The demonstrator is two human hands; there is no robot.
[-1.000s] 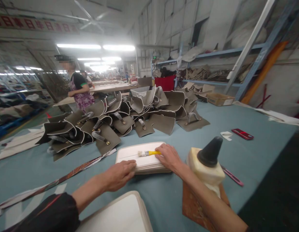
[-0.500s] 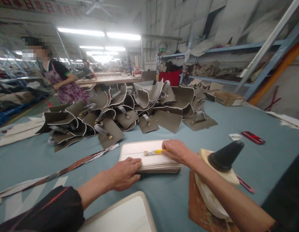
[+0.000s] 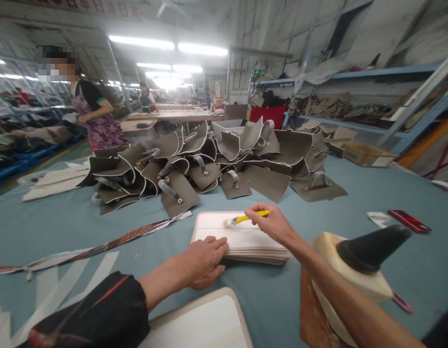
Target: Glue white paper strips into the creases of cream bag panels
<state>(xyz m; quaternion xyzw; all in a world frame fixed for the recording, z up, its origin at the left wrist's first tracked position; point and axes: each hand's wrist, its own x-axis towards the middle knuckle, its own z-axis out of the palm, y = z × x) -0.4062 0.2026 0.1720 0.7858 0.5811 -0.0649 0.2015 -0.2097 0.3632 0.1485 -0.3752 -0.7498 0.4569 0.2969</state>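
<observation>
A stack of white panels with beige edges (image 3: pixel 241 238) lies on the blue-green table. My left hand (image 3: pixel 205 261) rests with spread fingers on the stack's left front edge. Above the panels, my right hand (image 3: pixel 269 223) pinches a small yellow brush (image 3: pixel 245 218), whose pale bristles are at the upper middle of the top panel, near a thin line across it. Another white panel with a beige border (image 3: pixel 202 324) lies nearer me. Beside my right forearm is a cream container (image 3: pixel 328 246) with a black cone (image 3: pixel 372 249), standing on a brown board (image 3: pixel 307 309).
Grey-brown bag pieces with handles (image 3: pixel 180 188) are heaped across the table's far side. A fabric strip (image 3: pixel 118 239) lies left, a red phone (image 3: pixel 408 221) and a cardboard box (image 3: pixel 368 154) right. A person in a purple apron (image 3: pixel 96 125) stands beyond.
The view has turned left, shifting the scene rightward. The brush is raised to a different angle, with more of its yellow handle showing. My left hand stays on the stack.
</observation>
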